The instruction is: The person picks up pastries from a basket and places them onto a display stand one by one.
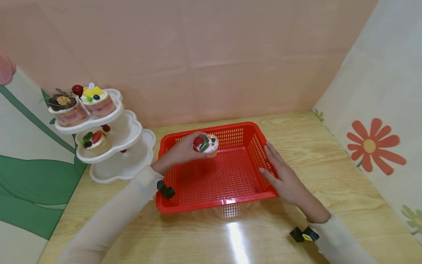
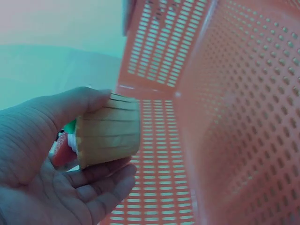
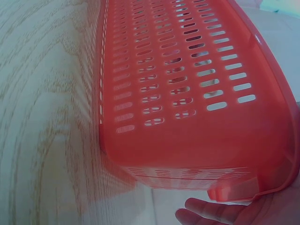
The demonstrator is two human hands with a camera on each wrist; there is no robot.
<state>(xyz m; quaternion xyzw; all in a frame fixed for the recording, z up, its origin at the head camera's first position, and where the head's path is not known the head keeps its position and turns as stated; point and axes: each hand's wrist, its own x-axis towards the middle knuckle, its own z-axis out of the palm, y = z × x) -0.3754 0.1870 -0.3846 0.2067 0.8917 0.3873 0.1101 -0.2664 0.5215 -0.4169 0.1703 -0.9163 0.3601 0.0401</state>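
Observation:
My left hand (image 1: 185,149) pinches a small cupcake (image 2: 110,133) by its pleated tan wrapper. In the head view the cupcake is over the left back part of a red plastic basket (image 1: 215,207), its white top with red fruit, a green leaf and a dark berry facing up. Fingers and thumb are on opposite sides of the wrapper. On the basket's right rim lies my right hand (image 1: 286,183), thumb over the inside and fingers along the outside. In the right wrist view some fingers (image 3: 218,211) show beyond the rim's corner.
A white three-tier stand (image 1: 145,143) is left of the basket. Its top tier bears a chocolate-topped cake (image 1: 70,113) and a yellow-topped cake (image 1: 99,106); a strawberry-topped cupcake (image 1: 99,146) sits on the middle tier. Behind the wooden table (image 1: 197,238) is a pink backdrop (image 1: 230,73).

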